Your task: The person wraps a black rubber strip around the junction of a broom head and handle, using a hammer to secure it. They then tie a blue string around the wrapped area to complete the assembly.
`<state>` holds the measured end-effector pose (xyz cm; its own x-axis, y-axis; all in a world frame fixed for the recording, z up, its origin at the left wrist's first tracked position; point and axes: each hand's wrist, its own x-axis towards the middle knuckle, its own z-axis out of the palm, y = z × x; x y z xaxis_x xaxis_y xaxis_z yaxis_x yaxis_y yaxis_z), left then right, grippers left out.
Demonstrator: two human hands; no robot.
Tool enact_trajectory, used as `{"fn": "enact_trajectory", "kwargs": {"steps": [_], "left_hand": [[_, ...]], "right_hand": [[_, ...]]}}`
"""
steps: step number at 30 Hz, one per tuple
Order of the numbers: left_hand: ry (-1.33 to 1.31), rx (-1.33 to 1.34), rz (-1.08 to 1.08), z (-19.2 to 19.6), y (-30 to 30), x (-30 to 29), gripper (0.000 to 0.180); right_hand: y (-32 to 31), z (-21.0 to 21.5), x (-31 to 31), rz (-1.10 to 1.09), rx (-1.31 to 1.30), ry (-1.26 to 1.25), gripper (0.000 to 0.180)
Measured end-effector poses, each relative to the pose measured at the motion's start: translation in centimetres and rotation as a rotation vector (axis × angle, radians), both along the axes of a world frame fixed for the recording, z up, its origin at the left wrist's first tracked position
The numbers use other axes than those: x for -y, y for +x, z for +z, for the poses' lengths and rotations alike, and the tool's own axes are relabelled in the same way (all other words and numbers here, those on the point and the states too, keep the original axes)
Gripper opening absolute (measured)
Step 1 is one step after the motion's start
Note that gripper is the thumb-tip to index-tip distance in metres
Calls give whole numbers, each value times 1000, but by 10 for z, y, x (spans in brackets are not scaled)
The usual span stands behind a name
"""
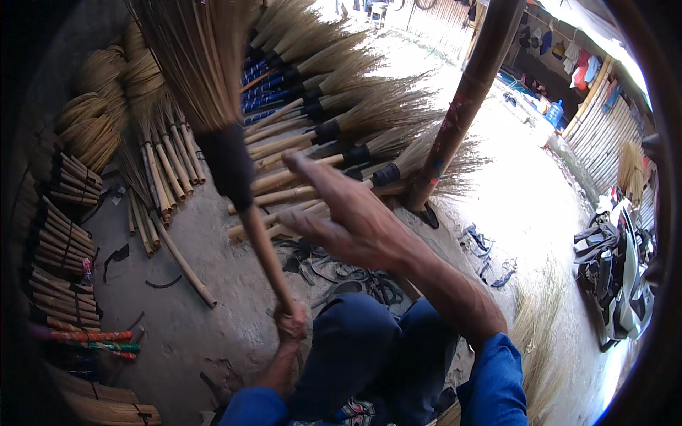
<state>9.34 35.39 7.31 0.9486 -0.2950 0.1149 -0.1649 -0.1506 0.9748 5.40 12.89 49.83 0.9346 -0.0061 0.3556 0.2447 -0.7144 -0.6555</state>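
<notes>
A broom (227, 160) with stiff straw bristles, a black wrapped collar and a bamboo handle stands upright in front of me, bristles at the top. My left hand (291, 321) grips the lower end of its handle. Beside the black collar, my right hand (341, 209) is raised with fingers spread and somewhat blurred; nothing is in it. Behind that hand lies a row of finished-looking brooms (330, 131) with black bindings, their bristles pointing to the far right.
Bundled bamboo sticks (67, 241) line the left side, with tied straw bundles (92, 117) above them. Black rubber strips (355, 277) litter the ground before my knees. A bamboo post (462, 117) rises at right, and a motorcycle (618, 277) stands farther right.
</notes>
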Motion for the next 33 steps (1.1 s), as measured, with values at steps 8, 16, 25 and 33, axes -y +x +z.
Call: {"fn": "enact_trajectory", "kwargs": {"steps": [8, 16, 25, 33], "left_hand": [[260, -69, 226, 52, 79, -104, 40], [339, -79, 222, 39, 47, -65, 38], [534, 229, 143, 62, 76, -32, 38], [635, 805, 290, 212, 355, 89, 81]], "right_hand": [[-140, -56, 30, -80, -428, 3, 74], [-161, -63, 41, -294, -546, 101, 65], [-158, -73, 45, -352, -473, 65, 65], [-154, -70, 36, -380, -492, 15, 67]]}}
